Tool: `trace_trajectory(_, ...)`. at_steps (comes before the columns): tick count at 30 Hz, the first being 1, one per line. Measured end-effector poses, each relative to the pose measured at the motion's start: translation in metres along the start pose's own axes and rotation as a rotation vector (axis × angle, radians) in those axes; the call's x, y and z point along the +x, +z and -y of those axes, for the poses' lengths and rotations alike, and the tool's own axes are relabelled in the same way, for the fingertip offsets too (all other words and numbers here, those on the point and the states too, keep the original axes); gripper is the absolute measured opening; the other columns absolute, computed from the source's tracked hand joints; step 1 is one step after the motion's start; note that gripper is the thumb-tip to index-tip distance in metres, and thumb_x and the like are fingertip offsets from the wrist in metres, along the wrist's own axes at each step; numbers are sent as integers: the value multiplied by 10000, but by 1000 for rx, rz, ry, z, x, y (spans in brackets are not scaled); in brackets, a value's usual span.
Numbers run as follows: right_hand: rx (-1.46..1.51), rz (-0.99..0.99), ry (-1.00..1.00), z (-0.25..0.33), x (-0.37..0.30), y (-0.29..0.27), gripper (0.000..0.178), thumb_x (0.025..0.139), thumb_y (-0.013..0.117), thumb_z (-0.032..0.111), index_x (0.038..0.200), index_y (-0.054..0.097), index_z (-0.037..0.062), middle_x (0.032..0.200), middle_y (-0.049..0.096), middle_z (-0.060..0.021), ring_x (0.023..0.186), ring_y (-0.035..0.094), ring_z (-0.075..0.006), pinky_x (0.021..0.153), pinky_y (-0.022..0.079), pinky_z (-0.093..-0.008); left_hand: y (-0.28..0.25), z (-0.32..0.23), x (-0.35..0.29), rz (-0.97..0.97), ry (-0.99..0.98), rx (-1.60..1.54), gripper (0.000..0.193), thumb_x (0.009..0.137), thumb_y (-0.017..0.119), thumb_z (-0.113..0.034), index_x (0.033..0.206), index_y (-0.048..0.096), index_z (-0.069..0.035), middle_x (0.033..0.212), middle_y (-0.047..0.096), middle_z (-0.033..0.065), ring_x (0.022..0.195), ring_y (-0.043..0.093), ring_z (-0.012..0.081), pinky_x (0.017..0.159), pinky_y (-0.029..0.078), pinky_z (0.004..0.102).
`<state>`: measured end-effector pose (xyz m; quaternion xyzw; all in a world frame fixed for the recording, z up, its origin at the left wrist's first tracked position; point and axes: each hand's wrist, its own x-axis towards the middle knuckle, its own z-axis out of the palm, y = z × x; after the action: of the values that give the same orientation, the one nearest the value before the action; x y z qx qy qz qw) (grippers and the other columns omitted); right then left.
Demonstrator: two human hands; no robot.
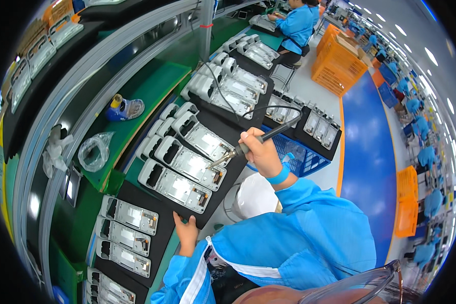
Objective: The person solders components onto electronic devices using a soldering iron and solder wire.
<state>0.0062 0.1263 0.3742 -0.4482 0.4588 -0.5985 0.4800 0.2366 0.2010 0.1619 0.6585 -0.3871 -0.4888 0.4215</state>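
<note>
My right hand [262, 156], with a blue band round its wrist, is wrapped round the dark handle of a soldering iron [277, 130]. The iron's thin metal tip points down at the middle grey device housing [185, 163] in the front row; I cannot tell if it touches. Similar housings lie on both sides of it, one nearer [175, 188] and one farther [202, 133], on a black foam tray [233, 175]. At the tray's near edge is my left hand [187, 235], thumb and finger apart, nothing visible between them.
More housings [129, 215] lie on black trays to the left and beyond. A blue bottle [121, 109] and a coil of clear plastic [95, 151] sit on the green shelf. The iron's cable [220, 91] hangs over the trays. A blue crate [309, 161] stands right.
</note>
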Motion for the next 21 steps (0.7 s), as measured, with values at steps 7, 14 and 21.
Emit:
trace_trajectory(7, 123, -57, -43, 15, -5, -16, 191, 830, 528, 210, 699, 507, 72, 530, 420, 23, 406, 335, -35, 365, 240, -185, -11, -15, 22, -71, -202, -184, 538, 813, 537, -160, 1229, 314, 98, 1076, 532, 179, 897, 547, 252, 728, 435, 292)
trace_trajectory(14, 143, -69, -75, 6, -20, -8, 205, 843, 506, 212, 711, 495, 56, 493, 393, 14, 377, 326, -49, 370, 248, -194, 4, -25, 34, -55, -325, 0, 515, 807, 524, -117, 1227, 310, 90, 1111, 488, 254, 991, 512, 321, 785, 415, 323)
trace_trajectory(21, 77, -138, -65, -5, -45, -1, 198, 857, 479, 222, 731, 486, 70, 407, 332, 21, 329, 278, -51, 333, 222, -188, 11, -29, 31, -192, -143, 174, 411, 749, 558, -60, 1094, 397, 94, 995, 532, 286, 935, 534, 385, 759, 434, 376)
